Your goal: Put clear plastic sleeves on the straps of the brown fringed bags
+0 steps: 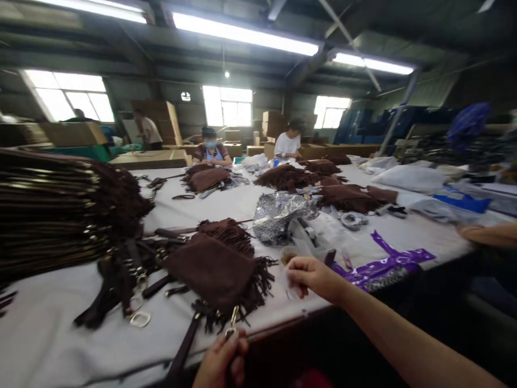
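At the front edge of the table my left hand [224,358] pinches a gold-coloured snap hook [233,319], which is at the end of a dark strap [186,345]. Right beyond it lies a dark brown fringed bag [214,269], flat on the table. My right hand [309,275] is to the right of the bag, its fingers curled together beside a clear plastic bag [288,252]. What those fingers hold, if anything, is too blurred to make out. More dark straps with metal rings [140,319] lie left of the brown bag.
A tall stack of brown fringed pieces [60,210] fills the left side. Crumpled silvery wrap [278,215] and purple plastic [383,264] lie to the right. Across the table sit two people [288,141], and another person's arm [490,234] rests at the right edge.
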### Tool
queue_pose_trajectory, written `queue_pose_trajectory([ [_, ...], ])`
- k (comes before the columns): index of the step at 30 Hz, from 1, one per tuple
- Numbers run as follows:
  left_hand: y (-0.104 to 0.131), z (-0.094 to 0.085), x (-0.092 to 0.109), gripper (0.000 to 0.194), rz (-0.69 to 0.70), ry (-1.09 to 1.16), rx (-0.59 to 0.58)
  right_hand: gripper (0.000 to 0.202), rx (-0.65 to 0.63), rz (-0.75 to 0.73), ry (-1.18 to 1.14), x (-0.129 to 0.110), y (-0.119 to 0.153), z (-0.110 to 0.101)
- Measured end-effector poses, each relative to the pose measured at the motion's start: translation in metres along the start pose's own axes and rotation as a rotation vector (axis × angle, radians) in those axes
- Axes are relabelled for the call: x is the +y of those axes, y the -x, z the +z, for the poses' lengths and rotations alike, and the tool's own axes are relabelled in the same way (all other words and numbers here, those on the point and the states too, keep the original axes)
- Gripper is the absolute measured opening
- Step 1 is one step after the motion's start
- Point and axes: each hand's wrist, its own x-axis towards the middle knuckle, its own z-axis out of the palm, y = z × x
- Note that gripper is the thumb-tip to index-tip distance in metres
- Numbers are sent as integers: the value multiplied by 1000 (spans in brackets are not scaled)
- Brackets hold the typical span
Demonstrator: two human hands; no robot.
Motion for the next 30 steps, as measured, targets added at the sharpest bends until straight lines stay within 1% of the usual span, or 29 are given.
queue_pose_trajectory([
  [1, 0, 2, 0, 43, 21, 50, -70, 28, -108, 70, -136, 2, 13, 15],
  [3, 1, 5, 0, 43, 42, 95, -199, 28, -302, 182, -242, 7, 31, 45],
  [5, 3, 6, -2, 47, 45, 94, -285, 28, -425, 235, -237, 11, 37, 68],
  [6, 4, 7, -3, 49, 37, 81, -319, 27, -445, 236, -215, 13, 37, 76],
  [7, 5, 7, -5, 50, 30, 52, -346, 27, -437, 226, -186, 14, 34, 82],
  [9, 7, 7, -10, 48, 37, -41, -361, 27, -361, 194, -131, 16, 26, 90],
  [11, 9, 7, -16, 44, 78, -134, -311, 27, -250, 175, -147, 19, 20, 94],
  [13, 11, 5, -20, 42, 132, -175, -229, 32, -139, 190, -314, 26, 21, 99],
  [15, 12, 4, -23, 40, 167, -173, -174, 41, -73, 241, -554, 36, 28, 106],
  [17, 12, 4, -25, 38, 193, -170, -147, 46, -80, 295, -695, 48, 37, 115],
  [19, 12, 4, -29, 37, 206, -170, -129, 44, -99, 325, -707, 57, 44, 124],
  [20, 11, 5, -31, 37, 204, -162, -121, 41, -87, 334, -710, 59, 46, 129],
  [25, 9, 3, -37, 39, 210, -83, -102, 33, 80, 407, -851, 55, 51, 149],
  [28, 10, -1, -38, 41, 218, -67, -108, 36, 72, 465, -856, 53, 59, 158],
  [30, 11, -3, -38, 42, 197, -75, -104, 38, 58, 457, -845, 52, 62, 162],
])
